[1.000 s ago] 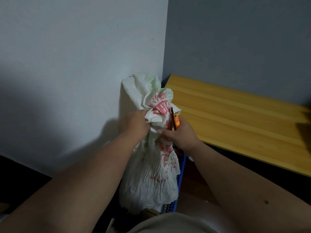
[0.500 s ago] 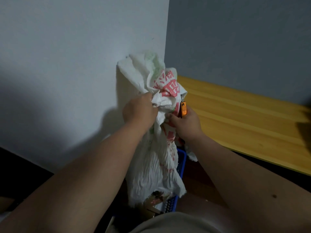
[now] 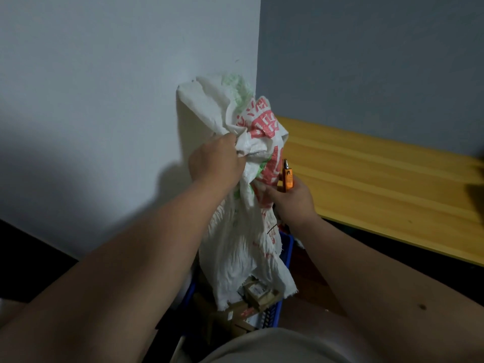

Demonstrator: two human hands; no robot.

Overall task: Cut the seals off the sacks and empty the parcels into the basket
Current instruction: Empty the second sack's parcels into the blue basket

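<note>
Fingers of our left hand are bunching the sack; our right hand is pinching it, gripping the orange cutter. The sack is hanging lengthwise toward 6 o'clock, mouth spilling parcels into the basket.

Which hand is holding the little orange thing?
The right hand, beside the wooden bench, holds the orange cutter while also pinching the sack. The left hand grips only bunched sack, higher up.
</note>
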